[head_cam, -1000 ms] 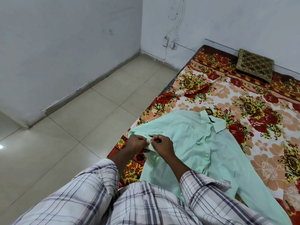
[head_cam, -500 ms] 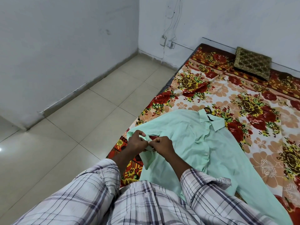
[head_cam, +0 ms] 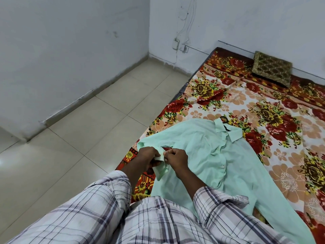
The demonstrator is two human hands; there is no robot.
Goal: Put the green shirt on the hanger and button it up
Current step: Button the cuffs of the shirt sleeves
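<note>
I look down at one pale green shirt (head_cam: 202, 152), thin, soft woven cloth with small wrinkles, spread front-up on a floral bedsheet (head_cam: 263, 106) printed with red and gold roses on peach. Its pointed collar (head_cam: 228, 132) lies at twelve o'clock from my hands, with a dark bit of hanger (head_cam: 225, 126) showing in the neck opening. A row of small pale buttons runs down the closed front; I cannot count them surely.

My two hands meet at the shirt's sleeve cuff (head_cam: 161, 164), at about nine o'clock from the buttoned front, near the sheet's edge. My left hand (head_cam: 147, 155) is closed on the cuff's stiff flap from the left; my right hand (head_cam: 175, 157) pinches the cuff's other edge with curled fingertips. The hands nearly touch, cuff cloth between them.

My sleeves are checked white and grey. One quilted gold cushion (head_cam: 271, 71) sits at one o'clock against the white wall. Smooth beige floor tiles (head_cam: 79, 138) lie at nine o'clock.
</note>
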